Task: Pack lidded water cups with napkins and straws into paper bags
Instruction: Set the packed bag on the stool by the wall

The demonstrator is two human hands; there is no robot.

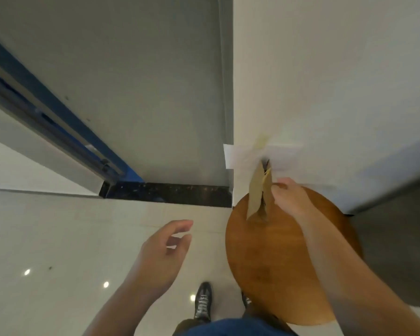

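Note:
A brown paper bag (pixel 258 192) stands nearly flat, edge-on, at the far end of a round wooden table (pixel 272 263). My right hand (pixel 289 197) grips the bag's top by its handle on the right side. My left hand (pixel 166 248) hovers over the floor to the left of the table, fingers relaxed and holding nothing. No cups, napkins or straws are in view.
A white wall (pixel 325 81) rises just behind the table, with a white paper sheet (pixel 238 155) taped to its corner. A grey door (pixel 131 93) and dark threshold (pixel 170 194) lie to the left. Glossy tiled floor (pixel 58 238) and my shoes (pixel 203 303) are below.

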